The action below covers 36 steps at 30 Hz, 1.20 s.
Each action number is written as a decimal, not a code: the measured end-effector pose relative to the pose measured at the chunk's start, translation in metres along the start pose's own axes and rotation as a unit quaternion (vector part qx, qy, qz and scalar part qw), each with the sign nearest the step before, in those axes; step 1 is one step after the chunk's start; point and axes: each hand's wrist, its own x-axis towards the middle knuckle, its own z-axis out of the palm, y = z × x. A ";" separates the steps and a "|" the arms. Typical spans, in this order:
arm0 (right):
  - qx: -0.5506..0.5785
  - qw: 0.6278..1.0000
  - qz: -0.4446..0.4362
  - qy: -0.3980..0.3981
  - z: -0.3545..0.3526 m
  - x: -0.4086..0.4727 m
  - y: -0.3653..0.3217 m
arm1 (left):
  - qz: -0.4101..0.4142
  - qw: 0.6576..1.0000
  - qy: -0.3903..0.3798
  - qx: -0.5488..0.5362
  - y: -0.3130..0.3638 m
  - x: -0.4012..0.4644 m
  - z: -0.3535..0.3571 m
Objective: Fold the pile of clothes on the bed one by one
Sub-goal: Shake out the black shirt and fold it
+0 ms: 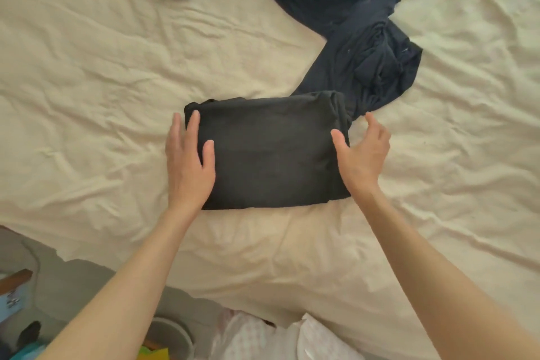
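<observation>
- Two bare forearms enter from the lower edge; no sleeves in view up to the frame edge.
- Left hand (188, 161): no ring, watch or band seen; nails short and unpainted.
- Right hand (363, 155): likewise bare, wrist unadorned.
- Pale pink patterned garment (248, 336) at bottom centre, apparently worn.

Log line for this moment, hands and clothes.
left hand: flat on folded black garment | right hand: open at its right edge | unfolded navy clothes: behind
</observation>
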 end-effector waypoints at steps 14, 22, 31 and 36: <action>0.211 0.938 0.249 -0.120 -0.023 -0.016 -0.009 | -0.246 0.918 -0.170 -0.262 0.009 0.002 -0.039; 0.213 0.966 0.139 0.045 -0.097 -0.083 -0.016 | -0.131 0.952 -0.125 -0.246 0.074 -0.043 -0.074; 0.258 0.951 0.087 0.149 -0.245 -0.154 0.013 | -0.030 0.945 -0.157 -0.284 0.186 -0.126 -0.096; 0.267 0.940 0.073 0.200 -0.333 -0.218 0.082 | 0.035 0.941 -0.189 -0.279 0.253 -0.217 -0.079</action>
